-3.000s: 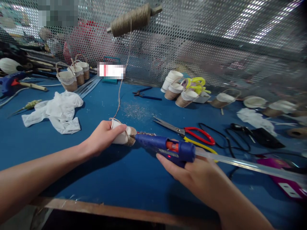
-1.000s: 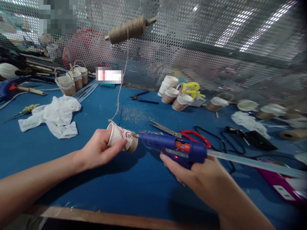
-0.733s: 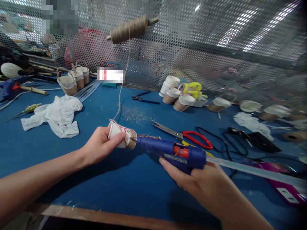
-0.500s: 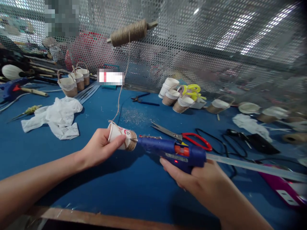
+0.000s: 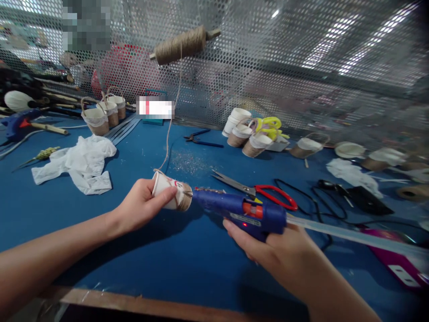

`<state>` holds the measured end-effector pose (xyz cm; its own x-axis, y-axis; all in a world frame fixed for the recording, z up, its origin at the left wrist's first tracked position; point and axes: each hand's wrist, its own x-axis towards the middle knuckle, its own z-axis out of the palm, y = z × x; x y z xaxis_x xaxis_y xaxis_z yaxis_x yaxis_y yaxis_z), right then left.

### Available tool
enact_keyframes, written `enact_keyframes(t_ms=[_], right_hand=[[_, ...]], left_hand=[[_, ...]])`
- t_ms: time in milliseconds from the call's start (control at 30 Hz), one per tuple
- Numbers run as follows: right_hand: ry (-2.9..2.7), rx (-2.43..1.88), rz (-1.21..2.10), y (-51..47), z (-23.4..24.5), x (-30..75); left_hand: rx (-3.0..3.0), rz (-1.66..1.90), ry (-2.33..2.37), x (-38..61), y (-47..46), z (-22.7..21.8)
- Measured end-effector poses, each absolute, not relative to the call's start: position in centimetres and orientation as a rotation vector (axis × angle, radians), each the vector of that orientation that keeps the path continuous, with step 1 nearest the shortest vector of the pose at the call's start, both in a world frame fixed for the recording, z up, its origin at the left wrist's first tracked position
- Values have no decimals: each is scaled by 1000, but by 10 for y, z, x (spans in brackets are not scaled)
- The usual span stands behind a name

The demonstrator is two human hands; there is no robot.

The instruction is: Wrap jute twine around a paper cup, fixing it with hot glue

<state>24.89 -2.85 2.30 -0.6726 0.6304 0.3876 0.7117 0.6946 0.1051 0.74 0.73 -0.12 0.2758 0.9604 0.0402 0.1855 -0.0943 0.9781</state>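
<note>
Head view. Holding a paper cup [image 5: 168, 180] in the left hand [image 5: 139, 205], pinched between thumb and fingers, with the thumb laid along the near side toward the base. Tipped on its side above the blue table [image 5: 201, 277], with mouth to the left and base to the right. Can't see most of those fingers (behind the cup or inside the rim, can't tell which). Stretched in from the left edge at the forearm, nearly straight at the wrist.

Gripping a blue glue gun [image 5: 221, 204] in the right hand [image 5: 281, 255], wrapped round the handle, with one digit pointing forward under the barrel. Can't tell if squeezing the trigger (hidden). Angled up and left at that forearm, from the lower right. Aimed nozzle-first at the twine [image 5: 184, 203] wound near the cup's base; touching or just short, can't tell. Loaded with a clear glue stick [image 5: 328, 229] sticking out the back.

Strung from the cup's rim up to a spool [image 5: 179, 45].

On writing: printed on the cup in red and dark, partly under the thumb, not readable. Labelled on the gun's side with a pale strip [image 5: 246, 220], too fine to read. Lit red just below it. Pixelated over the white patch [image 5: 161, 107] at the back, so unreadable too.
</note>
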Motion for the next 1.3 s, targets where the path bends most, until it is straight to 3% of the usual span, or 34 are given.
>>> enact_keyframes(t_ms=[67, 233, 400, 800, 1300], right_hand=[[-2619, -982, -366, -30, 25, 246], [-2391, -1271, 64, -32, 32, 235], [-2362, -1328, 222, -33, 38, 229], [-2547, -1052, -230, -33, 26, 245], [-2378, -1337, 111, -34, 41, 229]], left_hand=[[1412, 944, 1137, 9, 9, -1], [1307, 937, 1143, 8, 10, -3], [1288, 954, 1160, 7, 11, -3], [1327, 937, 1142, 9, 9, -2], [1248, 934, 1157, 8, 10, -7]])
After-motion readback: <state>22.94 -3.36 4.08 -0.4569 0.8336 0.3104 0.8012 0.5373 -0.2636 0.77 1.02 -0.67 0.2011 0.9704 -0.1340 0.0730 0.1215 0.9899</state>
